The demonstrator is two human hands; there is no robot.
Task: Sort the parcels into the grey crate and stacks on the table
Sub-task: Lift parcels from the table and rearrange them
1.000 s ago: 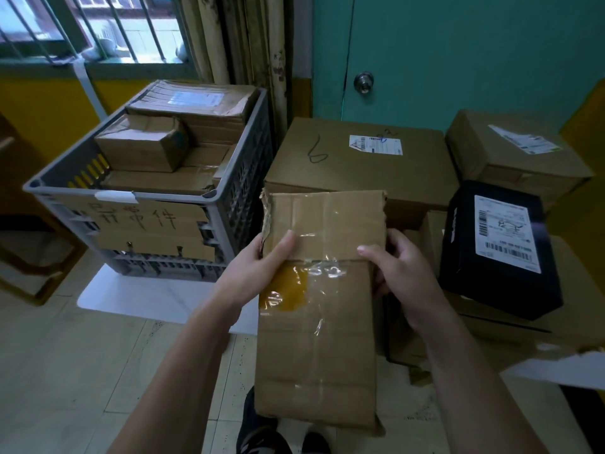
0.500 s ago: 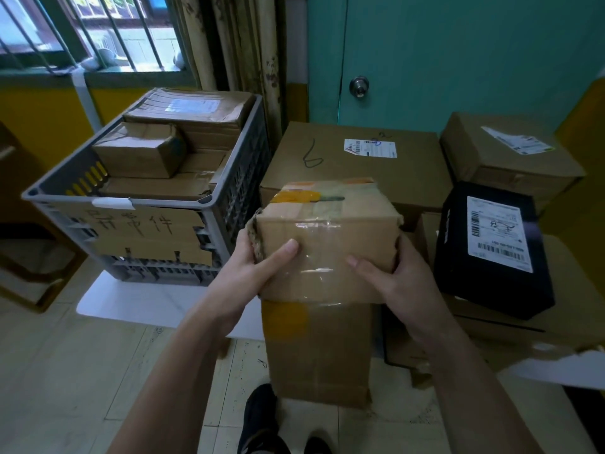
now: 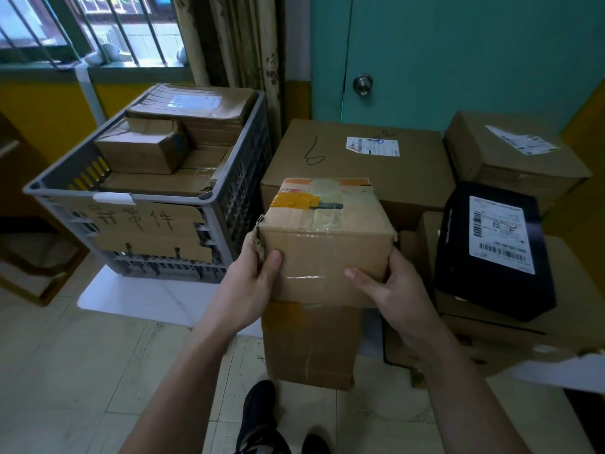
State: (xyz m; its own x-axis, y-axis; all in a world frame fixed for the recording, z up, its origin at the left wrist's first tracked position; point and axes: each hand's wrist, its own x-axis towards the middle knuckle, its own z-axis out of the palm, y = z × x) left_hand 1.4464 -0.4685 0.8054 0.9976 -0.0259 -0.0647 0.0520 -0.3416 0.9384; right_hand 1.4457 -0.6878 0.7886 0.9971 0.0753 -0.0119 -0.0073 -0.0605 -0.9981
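Note:
I hold a taped brown cardboard parcel (image 3: 324, 244) in front of me, tipped so its end with yellow tape faces up. My left hand (image 3: 252, 286) grips its left edge, thumb on the near face. On the right side, my right hand (image 3: 393, 290) grips it, thumb across the front. The grey crate (image 3: 216, 217) stands to the left on a white table (image 3: 147, 299) and holds several brown parcels. A large brown box marked 6 (image 3: 360, 162) sits behind the held parcel.
A black parcel (image 3: 497, 250) with a white label lies on flat brown boxes at the right. Another brown box (image 3: 514, 155) stands at the back right. A teal door (image 3: 458, 54) is behind, a barred window at the far left. My shoes show on the tiled floor.
The parcel has been rotated from flat-face-toward-me to end-up, and carried slightly forward and higher. Both hands have shifted their grip lower on its near face.

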